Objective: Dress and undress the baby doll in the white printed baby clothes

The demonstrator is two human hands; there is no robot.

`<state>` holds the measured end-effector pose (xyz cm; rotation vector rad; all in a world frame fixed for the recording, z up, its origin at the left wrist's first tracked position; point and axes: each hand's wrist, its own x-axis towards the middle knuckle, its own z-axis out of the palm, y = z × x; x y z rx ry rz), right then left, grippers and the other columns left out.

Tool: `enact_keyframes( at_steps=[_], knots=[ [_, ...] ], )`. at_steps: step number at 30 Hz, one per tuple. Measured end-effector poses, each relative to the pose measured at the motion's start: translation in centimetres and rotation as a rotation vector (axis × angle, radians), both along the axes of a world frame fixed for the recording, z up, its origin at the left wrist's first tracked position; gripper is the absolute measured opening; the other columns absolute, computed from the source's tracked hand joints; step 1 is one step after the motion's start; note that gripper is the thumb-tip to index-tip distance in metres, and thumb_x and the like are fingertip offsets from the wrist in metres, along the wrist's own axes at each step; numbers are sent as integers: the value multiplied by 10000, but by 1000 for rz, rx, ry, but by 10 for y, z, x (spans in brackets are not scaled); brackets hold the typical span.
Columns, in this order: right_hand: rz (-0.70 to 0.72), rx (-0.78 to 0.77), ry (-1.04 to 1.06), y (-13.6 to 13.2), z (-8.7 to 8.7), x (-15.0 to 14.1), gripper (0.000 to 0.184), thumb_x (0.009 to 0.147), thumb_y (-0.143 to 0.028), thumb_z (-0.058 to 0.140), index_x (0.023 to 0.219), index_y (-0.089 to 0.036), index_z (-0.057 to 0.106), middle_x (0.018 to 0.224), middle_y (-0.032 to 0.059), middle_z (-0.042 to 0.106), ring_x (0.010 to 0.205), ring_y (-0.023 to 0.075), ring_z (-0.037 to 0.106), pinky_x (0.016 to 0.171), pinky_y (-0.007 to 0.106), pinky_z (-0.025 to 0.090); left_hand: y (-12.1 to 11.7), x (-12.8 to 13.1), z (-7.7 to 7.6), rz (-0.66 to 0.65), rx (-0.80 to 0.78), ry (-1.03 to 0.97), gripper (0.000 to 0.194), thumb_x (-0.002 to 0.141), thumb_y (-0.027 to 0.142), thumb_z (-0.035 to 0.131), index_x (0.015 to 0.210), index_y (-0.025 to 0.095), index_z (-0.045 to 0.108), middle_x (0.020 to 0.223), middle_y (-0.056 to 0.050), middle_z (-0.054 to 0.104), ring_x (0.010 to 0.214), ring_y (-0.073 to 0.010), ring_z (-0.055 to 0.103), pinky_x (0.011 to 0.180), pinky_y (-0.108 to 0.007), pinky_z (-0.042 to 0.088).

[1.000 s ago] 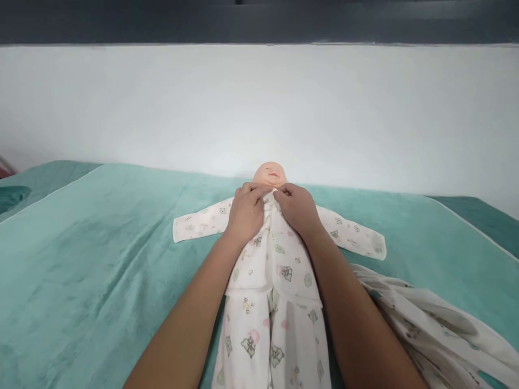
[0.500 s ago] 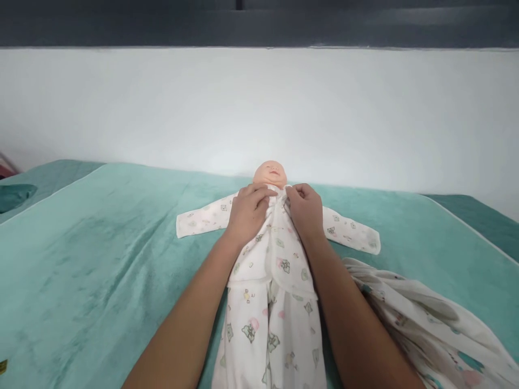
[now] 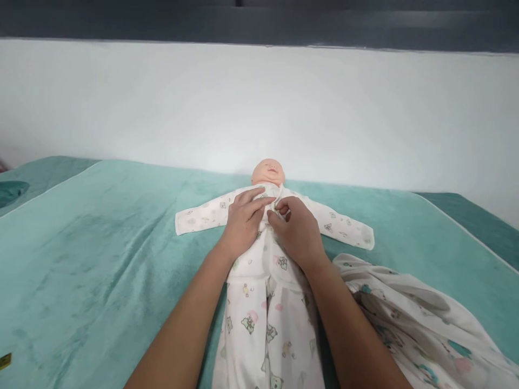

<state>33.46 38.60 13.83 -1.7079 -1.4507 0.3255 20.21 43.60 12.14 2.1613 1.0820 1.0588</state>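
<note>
A baby doll [image 3: 268,172] lies on its back in a white printed baby shirt [image 3: 249,266] and matching trousers [image 3: 249,335], arms spread to the sides. My left hand [image 3: 244,220] rests on the shirt's chest, left of the front opening, its fingers stretched out and lying flat. Just right of it, my right hand [image 3: 298,227] pinches the edge of the shirt front below the collar between thumb and fingers. The fingertips of both hands nearly meet at the opening. Whether a snap or tie is between them cannot be made out.
Teal sheeting [image 3: 101,243] with some folds covers the bed. On the right, beside my forearm, lies a crumpled white printed cloth [image 3: 421,319]. Behind the doll's head rises a white wall [image 3: 259,108]. A small yellow label [image 3: 5,361] shows at the lower left.
My right hand has moved down and left from the collar to the upper chest opening, closer to my left hand. My left hand has shifted slightly down; its fingers are more stretched.
</note>
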Motion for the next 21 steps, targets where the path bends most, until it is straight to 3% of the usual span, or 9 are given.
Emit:
enact_keyframes(
  at_steps=[4,8,12,17,21],
  knots=[
    [28,17,95,4,-1,5,88,782,-308,528,757,-225,544,765,-27,571,670,136,486,682,282,377,0,1,2,-3,-16,-4,366,949,221,374,1147,314,667,1395,2,530,1329,-198,402,1134,-434,285],
    [93,-35,293,6,0,13,81,738,-287,555,702,-219,533,598,-61,477,568,119,425,573,260,336,0,1,3,3,-14,8,364,949,229,373,1142,319,668,1396,6,532,1327,-197,402,1132,-431,285],
    [128,-29,435,8,-2,19,96,730,-294,571,701,-209,537,565,-70,431,532,105,388,524,248,300,0,2,4,2,3,40,371,953,228,359,1146,322,662,1398,6,528,1327,-200,401,1129,-440,283],
    [91,-4,380,12,-3,19,99,757,-307,566,752,-209,577,607,-61,488,564,112,414,560,251,323,-2,5,6,-2,30,128,385,948,188,333,1138,310,645,1421,0,507,1365,-225,343,1111,-494,285],
    [-9,-1,355,11,0,18,100,752,-307,561,751,-210,582,660,-38,559,603,128,462,603,260,357,-2,5,6,-7,8,67,363,945,195,342,1095,296,656,1415,-3,510,1359,-210,356,1132,-473,281]
  ],
)
